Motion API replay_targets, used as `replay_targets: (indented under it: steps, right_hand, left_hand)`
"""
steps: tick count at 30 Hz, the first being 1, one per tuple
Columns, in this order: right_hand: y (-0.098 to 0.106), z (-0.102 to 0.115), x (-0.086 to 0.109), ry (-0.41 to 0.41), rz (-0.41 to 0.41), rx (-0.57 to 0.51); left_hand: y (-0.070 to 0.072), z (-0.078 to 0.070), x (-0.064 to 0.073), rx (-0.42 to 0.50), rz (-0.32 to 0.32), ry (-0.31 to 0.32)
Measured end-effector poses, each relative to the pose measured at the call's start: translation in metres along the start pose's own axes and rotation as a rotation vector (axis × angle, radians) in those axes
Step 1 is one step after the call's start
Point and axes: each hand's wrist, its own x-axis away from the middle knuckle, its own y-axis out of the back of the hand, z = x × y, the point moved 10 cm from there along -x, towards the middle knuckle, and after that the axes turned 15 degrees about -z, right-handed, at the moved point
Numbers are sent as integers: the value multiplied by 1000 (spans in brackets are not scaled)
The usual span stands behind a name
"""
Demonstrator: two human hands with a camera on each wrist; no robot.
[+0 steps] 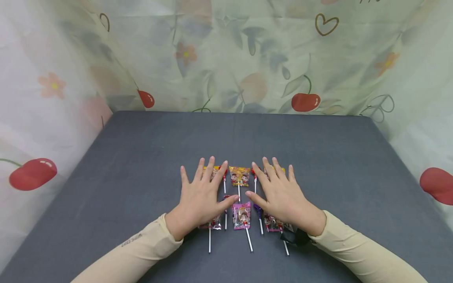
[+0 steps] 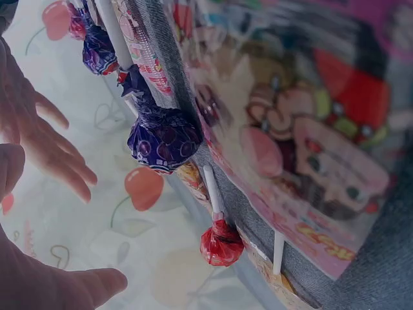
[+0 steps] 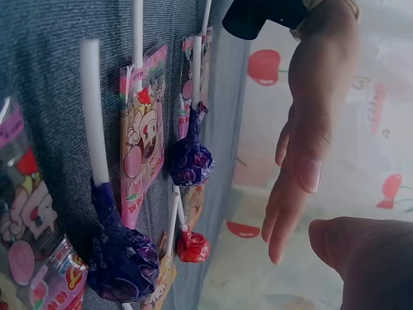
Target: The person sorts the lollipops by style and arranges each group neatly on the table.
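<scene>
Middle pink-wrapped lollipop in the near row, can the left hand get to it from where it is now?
Probably yes: in the head view nothing covers the middle pink-wrapped lollipop, and the left hand hovers close beside it, holding nothing.

So the outfit is a pair of long cream sleeves, kinda matte, with soft creases. Going by the left cuff [image 1: 170, 237], which is a plain band: just up the sleeve from it there's a line of small dark lettering [image 1: 131, 239], too tiny for me to read. Left hand [image 1: 200, 194], right past that cuff, is bare. Also tucked beside it is a smooth black blunt-ended gadget [image 3: 264, 16]. Well to the cuff's right, the right sleeve [image 1: 368, 245] matches, with a black lump [image 1: 301, 237] plus thin dark loop underneath.
</scene>
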Motion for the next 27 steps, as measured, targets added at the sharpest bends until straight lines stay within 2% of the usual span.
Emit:
replay_targets:
  steps: [8, 12, 17, 20, 22, 24, 27]
  right_hand:
    - [1, -1, -1, -4, 22, -5]
    - [9, 0, -6, 16, 20, -56]
    - [24, -6, -17, -8, 31, -117]
    - [34, -9, -28, -16, 17, -195]
    - [40, -12, -38, -1, -11, -290]
    - [40, -15, -50, -3, -16, -417]
    - [29, -22, -69, -25, 36, -643]
  left_hand:
    - [2, -1, -3, 20, 37, -3]
    - [12, -1, -8, 46, 49, -1]
    - [30, 8, -15, 103, 87, 48]
    - [39, 19, -20, 194, 107, 96]
    - [44, 27, -25, 279, 110, 124]
    - [44, 36, -31, 382, 129, 147]
    - [34, 50, -40, 589, 206, 189]
